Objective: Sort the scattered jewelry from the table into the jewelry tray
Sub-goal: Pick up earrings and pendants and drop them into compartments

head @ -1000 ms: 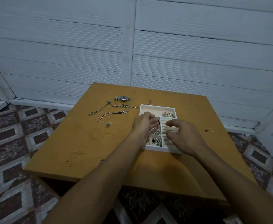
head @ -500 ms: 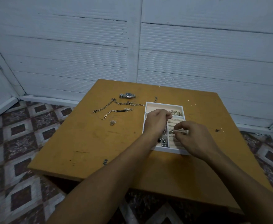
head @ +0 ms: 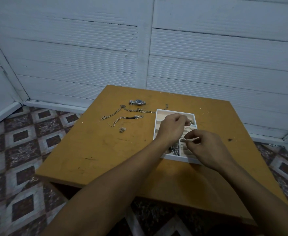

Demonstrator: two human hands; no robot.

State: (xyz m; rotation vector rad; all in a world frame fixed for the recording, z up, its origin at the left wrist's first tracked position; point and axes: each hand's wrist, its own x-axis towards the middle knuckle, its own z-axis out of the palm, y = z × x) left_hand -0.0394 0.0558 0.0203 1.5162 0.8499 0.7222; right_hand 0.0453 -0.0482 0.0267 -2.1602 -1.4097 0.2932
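The jewelry tray [head: 174, 111], white with pale lined compartments, is lying on the table [head: 97, 150], toward 2 o'clock from the tabletop's middle. A small silvery piece [head: 184, 140] is being pinched between the thumb and forefinger of the right hand [head: 208, 147], the other fingers being kept curled. The piece is being held over the ribbed compartment at about 4 o'clock from the tray's centre; whether it is touching the lining cannot be told.

The middle of the tray is being covered by the left hand [head: 171, 128], with its fingers curled and its fingertips pointing toward 1 o'clock. Whether anything is being gripped there cannot be told. Dark beads [head: 174, 149] are showing in the compartment at 6 o'clock, just below that wrist.

Outside the tray, a long chain [head: 131, 110] is lying stretched out at 10 o'clock, its near end reaching the tray's far left corner. A bracelet [head: 131, 118] with a dark bar is lying just below it, and a small clasp-like bit [head: 122, 129] at 9 o'clock, apart from both. A watch [head: 137, 102] is lying at 11 o'clock, beyond the chain.

The table is surrounded by a patterned tile floor [head: 20, 142] and backed by a white plank wall [head: 88, 48].
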